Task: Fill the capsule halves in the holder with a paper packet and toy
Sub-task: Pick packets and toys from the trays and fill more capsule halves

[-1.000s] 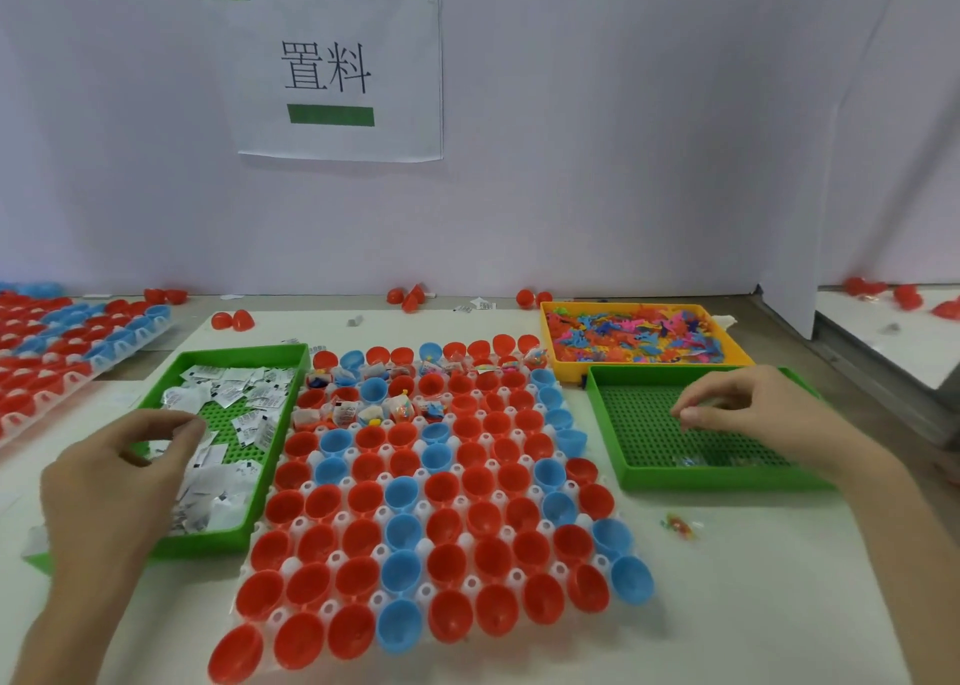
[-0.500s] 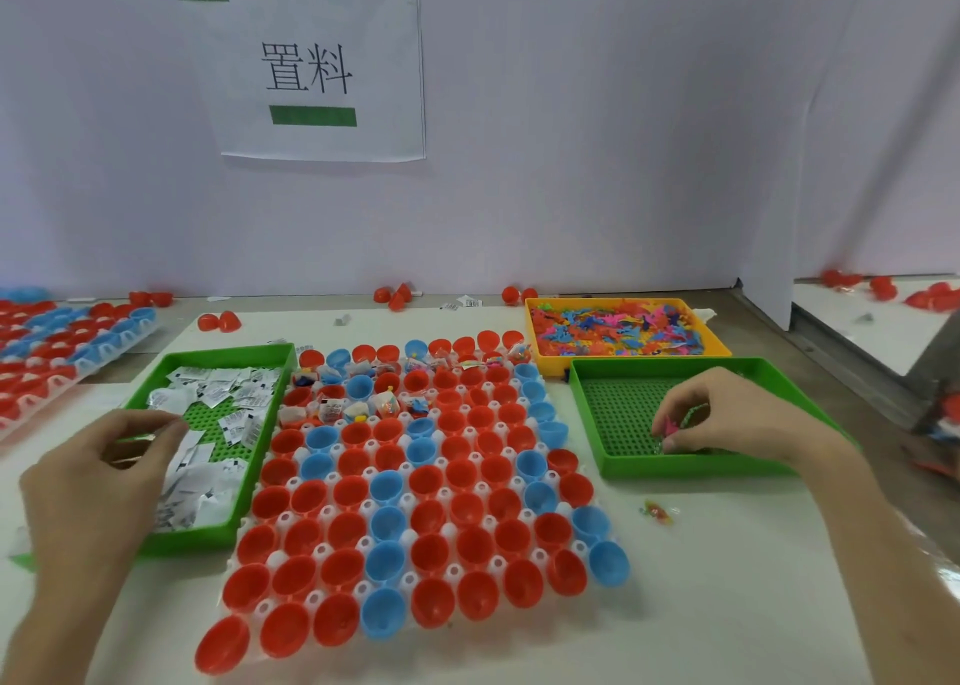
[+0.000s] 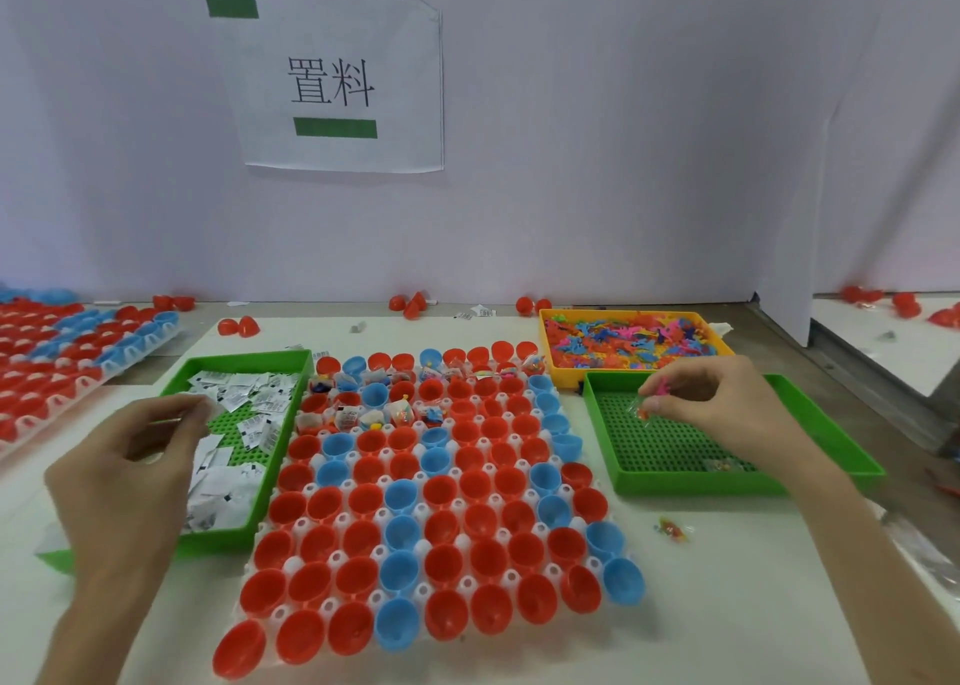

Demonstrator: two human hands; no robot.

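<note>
Two fingertips of right hand [image 3: 727, 414] pinch toy [image 3: 655, 396] — upright.

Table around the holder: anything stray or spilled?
Yes. A small wrapped toy lies loose on the table, in front of the right green tray. Loose red capsule halves sit by the back wall.

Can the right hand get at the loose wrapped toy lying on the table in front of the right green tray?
Probably yes. The wrapped toy lies alone on bare table, with nothing over it. The right hand hovers above the right green tray, but its fingers already pinch a small pink piece, so it may need emptying first.
</note>
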